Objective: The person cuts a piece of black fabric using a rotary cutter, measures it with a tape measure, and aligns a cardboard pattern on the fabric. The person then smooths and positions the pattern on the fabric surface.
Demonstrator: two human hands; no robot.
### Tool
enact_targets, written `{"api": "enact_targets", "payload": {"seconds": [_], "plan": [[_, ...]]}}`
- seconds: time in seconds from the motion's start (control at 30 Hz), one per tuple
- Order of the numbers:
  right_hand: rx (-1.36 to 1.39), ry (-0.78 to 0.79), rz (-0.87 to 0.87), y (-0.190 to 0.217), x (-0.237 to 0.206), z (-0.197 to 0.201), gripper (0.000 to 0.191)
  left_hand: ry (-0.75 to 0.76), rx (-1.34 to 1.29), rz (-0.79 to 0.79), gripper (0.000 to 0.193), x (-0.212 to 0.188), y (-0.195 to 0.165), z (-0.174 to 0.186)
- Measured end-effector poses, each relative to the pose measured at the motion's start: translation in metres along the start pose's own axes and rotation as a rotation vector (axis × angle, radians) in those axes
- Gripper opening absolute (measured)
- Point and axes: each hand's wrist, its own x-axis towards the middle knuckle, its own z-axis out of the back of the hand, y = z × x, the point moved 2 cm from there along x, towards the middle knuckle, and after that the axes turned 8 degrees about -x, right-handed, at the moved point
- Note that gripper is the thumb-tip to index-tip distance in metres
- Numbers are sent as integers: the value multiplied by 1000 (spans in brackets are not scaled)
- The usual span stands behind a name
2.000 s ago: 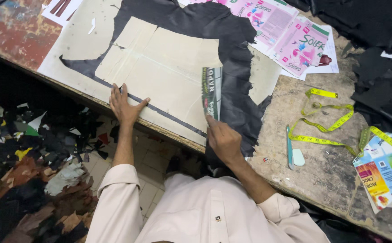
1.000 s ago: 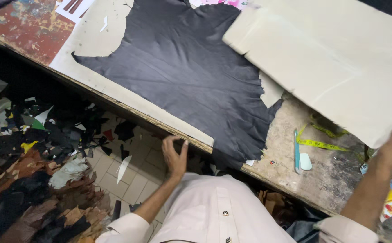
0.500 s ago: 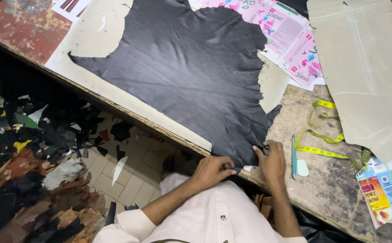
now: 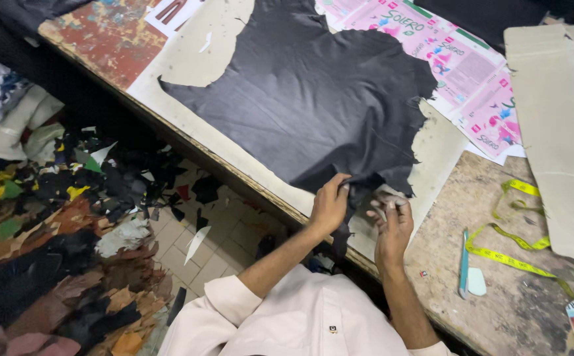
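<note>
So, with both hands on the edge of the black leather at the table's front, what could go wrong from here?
1. The black leather sheet already hangs over the table edge where the left hand and right hand grip it; it might slide onto the scrap pile below.
2. A pull could drag the pink printed sheets along.
3. The yellow tape measure could snag.

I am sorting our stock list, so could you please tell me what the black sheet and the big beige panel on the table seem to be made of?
The black sheet looks like soft matte leather or a similar hide: its outline is ragged and it creases finely where the left hand and right hand pinch its edge. The beige panel looks like stiff cardboard, flat with straight edges and fold lines.
</note>
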Motion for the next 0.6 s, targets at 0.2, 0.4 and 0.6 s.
{"api": "enact_targets", "payload": {"seconds": [0.2, 0.4, 0.6], "plan": [[-214, -6, -248, -43, 10, -21, 21, 573, 57, 207, 43, 2, -73, -36], [-289, -85, -201, -12, 13, 23, 25, 1175, -426, -218, 54, -75, -192, -43], [-584, -323, 128, 73, 101, 4, 30, 1099, -1021, -160, 45, 5, -241, 86]]}}
